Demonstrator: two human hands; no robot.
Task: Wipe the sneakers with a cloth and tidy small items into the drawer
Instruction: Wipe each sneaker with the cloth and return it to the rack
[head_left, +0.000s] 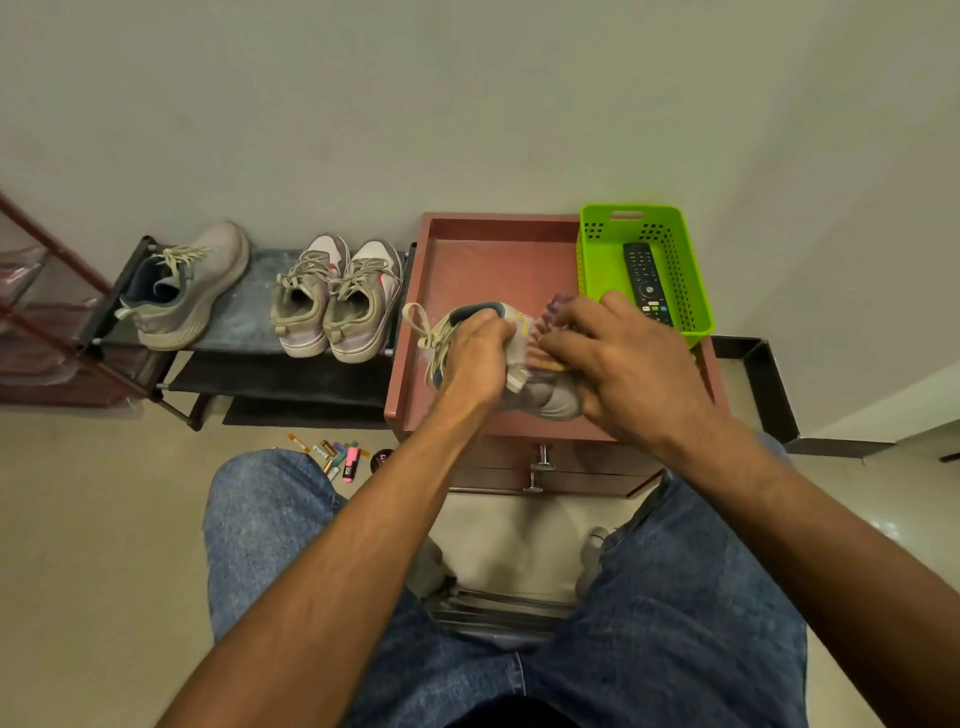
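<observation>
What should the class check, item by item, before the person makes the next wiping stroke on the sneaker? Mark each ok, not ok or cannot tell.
1. Sneaker steadied by left hand: ok.
2. Cloth under right hand, on the shoe: ok.
3. Sneaker resting on cabinet top: ok.
4. Green basket with remote clear of the stroke: not ok, it sits right beside the right hand.
5. Whether the shoe is clean: cannot tell.
6. Small items tidied into drawer: not ok, on the floor; drawer closed.
</observation>
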